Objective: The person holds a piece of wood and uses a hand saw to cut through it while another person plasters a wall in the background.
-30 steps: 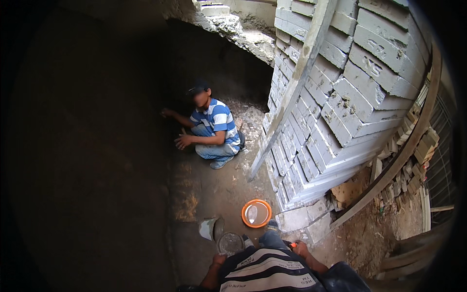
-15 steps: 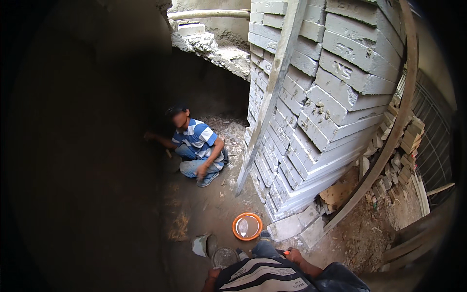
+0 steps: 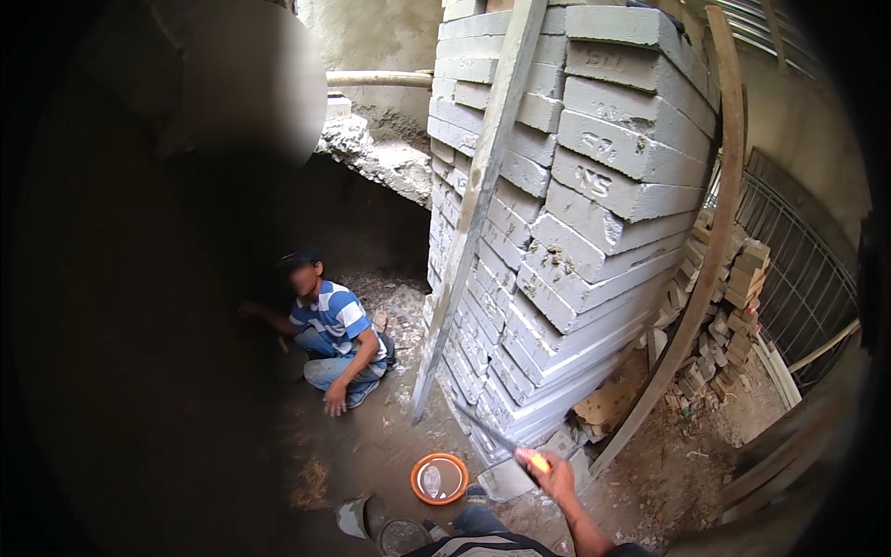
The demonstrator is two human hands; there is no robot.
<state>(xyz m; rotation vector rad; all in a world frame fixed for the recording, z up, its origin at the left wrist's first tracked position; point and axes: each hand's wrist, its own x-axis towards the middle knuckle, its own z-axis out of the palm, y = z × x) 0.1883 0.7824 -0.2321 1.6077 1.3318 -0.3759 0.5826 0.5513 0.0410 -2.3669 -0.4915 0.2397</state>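
The right hand (image 3: 557, 479) is curled firmly around an orange-handled tool (image 3: 524, 456), whose thin length extends forward-left toward the grey blocks (image 3: 557, 269); the left hand's state cannot be told.

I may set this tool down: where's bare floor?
The floor looks mostly bare between crouching co-worker and orange basin, left of the leaning plank. Crowded: bucket and round pan near that basin; stacked blocks by the right hand.
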